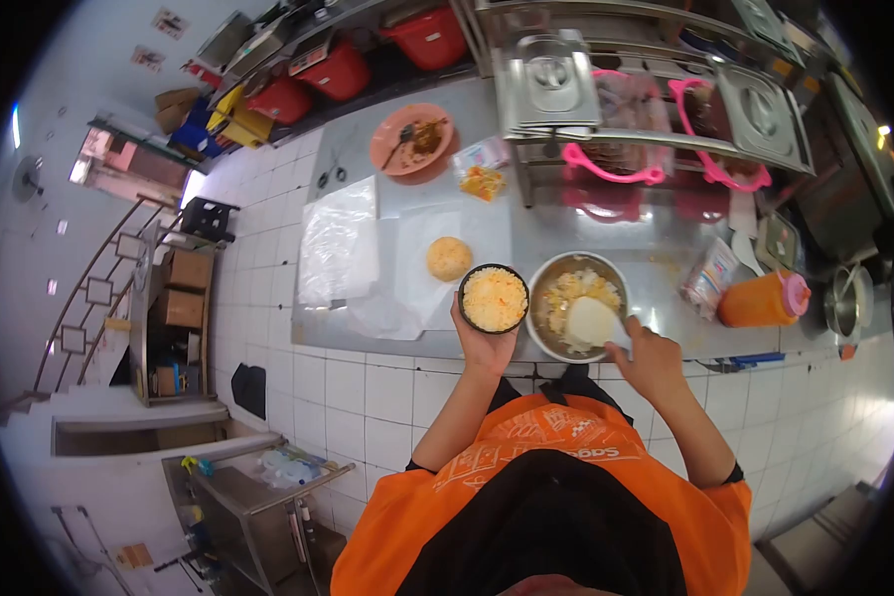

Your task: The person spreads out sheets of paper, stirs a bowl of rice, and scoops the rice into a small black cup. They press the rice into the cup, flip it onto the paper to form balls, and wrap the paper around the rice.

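Note:
My left hand [487,345] is closed around a small black bowl [494,327] filled with yellowish rice [495,298]. In my right hand [649,355] is the handle of a white rice paddle [593,322]. Its blade rests in a metal bowl [536,328], on the loose rice [566,291] there. A round mound of rice [449,258] sits on a sheet of white paper [417,228], just beyond the black bowl. To the left on the steel table lies a stack of clear plastic sheets [338,248].
Farther back stand a pink plate [385,159] of food with a spoon, a bag of shredded vegetables [483,183] and scissors [332,176]. A steel rack [656,136] holds lidded pans and pink baskets [621,179]. An orange squeeze bottle [755,301] lies at right.

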Tool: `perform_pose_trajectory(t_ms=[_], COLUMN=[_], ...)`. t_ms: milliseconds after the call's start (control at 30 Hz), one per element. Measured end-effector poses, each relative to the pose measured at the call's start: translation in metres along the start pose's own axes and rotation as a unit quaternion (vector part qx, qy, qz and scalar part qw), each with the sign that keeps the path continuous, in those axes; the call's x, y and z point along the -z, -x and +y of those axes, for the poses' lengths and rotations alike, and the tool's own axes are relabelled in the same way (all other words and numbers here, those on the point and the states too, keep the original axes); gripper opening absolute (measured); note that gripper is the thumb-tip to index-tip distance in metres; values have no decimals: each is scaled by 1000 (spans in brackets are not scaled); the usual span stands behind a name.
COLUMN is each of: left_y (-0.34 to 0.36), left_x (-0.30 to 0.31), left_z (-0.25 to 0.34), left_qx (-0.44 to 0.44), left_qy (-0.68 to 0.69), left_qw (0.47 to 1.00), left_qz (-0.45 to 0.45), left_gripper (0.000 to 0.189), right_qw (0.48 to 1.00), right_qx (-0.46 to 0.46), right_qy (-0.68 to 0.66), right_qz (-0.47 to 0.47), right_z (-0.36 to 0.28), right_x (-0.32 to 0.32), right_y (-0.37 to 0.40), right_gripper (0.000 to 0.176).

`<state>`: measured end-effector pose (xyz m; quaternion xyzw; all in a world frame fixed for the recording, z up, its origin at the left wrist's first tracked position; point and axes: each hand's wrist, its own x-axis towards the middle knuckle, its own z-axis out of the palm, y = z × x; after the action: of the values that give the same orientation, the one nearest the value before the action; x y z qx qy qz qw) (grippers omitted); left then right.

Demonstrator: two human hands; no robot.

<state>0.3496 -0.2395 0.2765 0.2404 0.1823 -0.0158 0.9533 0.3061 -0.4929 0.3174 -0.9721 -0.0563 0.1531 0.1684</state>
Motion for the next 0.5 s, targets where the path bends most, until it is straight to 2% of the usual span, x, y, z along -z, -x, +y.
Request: perform_pose_trajectory(t_ms=[67,100,167,233,333,367,433,467,500], left_y=[-3,-10,-28,-56,-85,-86,-79,-75,-69], left_x=[22,37,82,134,168,175,183,188,187], left_z=[32,52,95,143,185,193,202,204,203], left_qx=[-2,-13,-133,-161,-157,-155,-170,-167,-161], left_qy=[33,32,-49,-154,-192,-187,-94,-61,-58], left_qw=[999,999,987,971,960,961,973,975,976], left_qz=[-35,-35,78,89,131,129,122,133,138], left_gripper=[52,52,52,51,51,51,51,52,52], right_qw=[994,994,992,988,974,965,955,936,895], right_qx=[-41,-31,-91,-127,-195,-227,-251,-182,-107], right_qy=[-26,-28,-24,-7,5,1,37,87,134], right_qz=[102,104,85,85,113,132,152,288,412], right_z=[-3,-4,-2,1,4,1,-25,-44,-64], right_x=[-15,-18,-21,-29,-27,-23,-15,-16,-21], right_y=[-8,-11,-11,-13,-15,-14,-16,-23,-29], right_gripper=[40,40,35,35,35,36,36,34,33])
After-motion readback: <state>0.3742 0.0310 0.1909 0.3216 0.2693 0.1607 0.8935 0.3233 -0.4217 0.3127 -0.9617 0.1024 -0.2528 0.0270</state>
